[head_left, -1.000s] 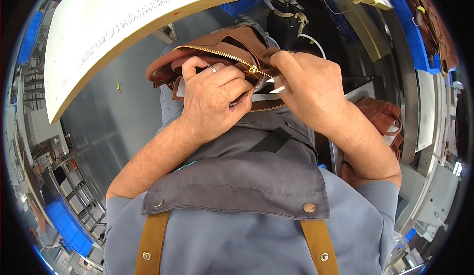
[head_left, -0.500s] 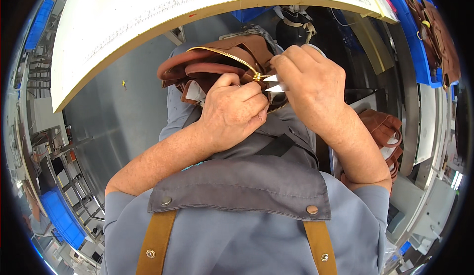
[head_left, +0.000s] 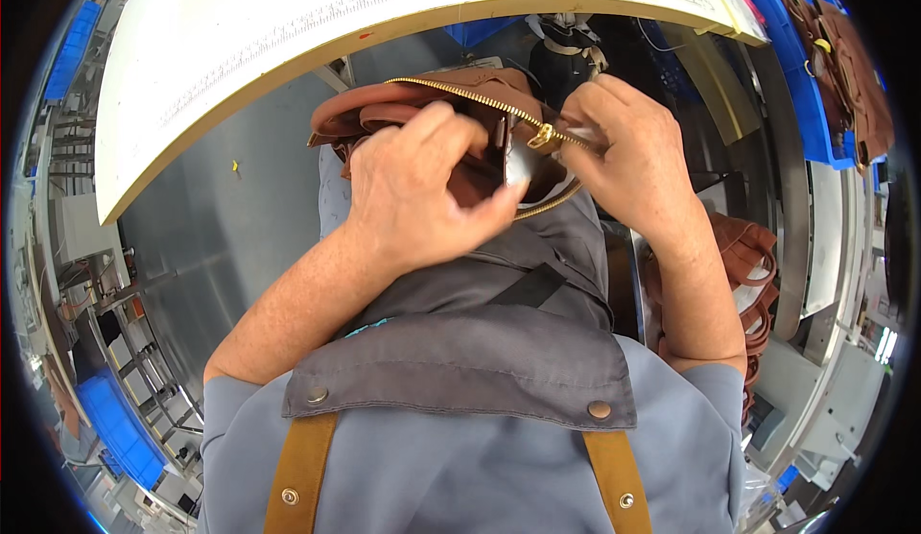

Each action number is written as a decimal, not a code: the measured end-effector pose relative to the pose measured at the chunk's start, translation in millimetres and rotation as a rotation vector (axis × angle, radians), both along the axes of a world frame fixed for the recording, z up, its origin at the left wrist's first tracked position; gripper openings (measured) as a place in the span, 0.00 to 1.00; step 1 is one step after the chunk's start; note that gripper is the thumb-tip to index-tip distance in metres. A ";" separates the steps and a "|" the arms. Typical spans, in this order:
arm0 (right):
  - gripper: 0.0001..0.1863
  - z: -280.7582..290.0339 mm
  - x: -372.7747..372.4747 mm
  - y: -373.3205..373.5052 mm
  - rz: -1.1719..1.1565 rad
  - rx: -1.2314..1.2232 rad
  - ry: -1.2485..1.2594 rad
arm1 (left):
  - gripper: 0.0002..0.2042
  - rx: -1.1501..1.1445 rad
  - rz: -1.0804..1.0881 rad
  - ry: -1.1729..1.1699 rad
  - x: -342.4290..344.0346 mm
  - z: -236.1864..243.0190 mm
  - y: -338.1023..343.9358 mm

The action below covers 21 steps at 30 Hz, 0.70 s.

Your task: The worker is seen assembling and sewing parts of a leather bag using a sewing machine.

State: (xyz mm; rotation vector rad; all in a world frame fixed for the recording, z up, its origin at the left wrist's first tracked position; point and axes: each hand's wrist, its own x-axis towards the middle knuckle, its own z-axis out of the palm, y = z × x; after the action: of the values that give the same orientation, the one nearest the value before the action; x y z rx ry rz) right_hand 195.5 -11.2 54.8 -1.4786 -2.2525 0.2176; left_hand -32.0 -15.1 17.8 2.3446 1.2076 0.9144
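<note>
A brown leather bag (head_left: 499,81) with rounded handles (head_left: 365,102) rests on my lap, its mouth gaping. A gold-toothed zipper (head_left: 470,93) runs along the rim, with a gold slider (head_left: 542,136) near the right end. My right hand (head_left: 638,155) is closed around the zipper's right end. Over the bag's left side, my left hand (head_left: 413,189) is blurred, thumb spread away from bent fingers, and nothing shows in its grasp. A pale patch (head_left: 519,155) shows inside the mouth; I cannot tell what it is.
Beyond the bag, a white worktable (head_left: 288,16) with ruler markings curves across. More brown leather pieces (head_left: 743,256) hang or lie beside my right arm. A blue crate (head_left: 801,73) at the far right holds brown leather goods (head_left: 849,83).
The pointed metal blades by my right hand no longer show clearly. My left hand has left the slider, moved left and spread its thumb. The right hand now grasps the zipper end; the mouth gapes wider.
</note>
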 end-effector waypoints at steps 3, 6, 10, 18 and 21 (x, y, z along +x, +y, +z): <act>0.08 0.6 -1.9 -4.9 0.033 -0.016 0.036 | 0.14 0.015 0.092 -0.020 22.1 0.4 13.6; 0.08 1.1 0.1 -13.2 0.019 -0.006 0.014 | 0.13 0.178 0.114 0.120 29.9 -4.6 26.1; 0.09 -5.5 11.6 -33.2 0.044 -0.089 0.127 | 0.06 0.205 -0.004 0.140 41.8 2.6 31.2; 0.25 -16.1 24.6 -69.1 -0.237 -0.242 0.353 | 0.04 0.196 -0.292 0.083 73.4 5.3 21.5; 0.41 -15.9 27.5 -64.2 -0.152 -0.224 0.544 | 0.04 0.156 -0.344 0.138 83.4 8.3 24.3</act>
State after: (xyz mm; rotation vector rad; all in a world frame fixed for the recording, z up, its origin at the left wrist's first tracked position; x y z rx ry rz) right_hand 223.0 -75.4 38.9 -1.4692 -1.7147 0.7464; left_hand 51.4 9.1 26.1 2.6657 0.7629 0.7613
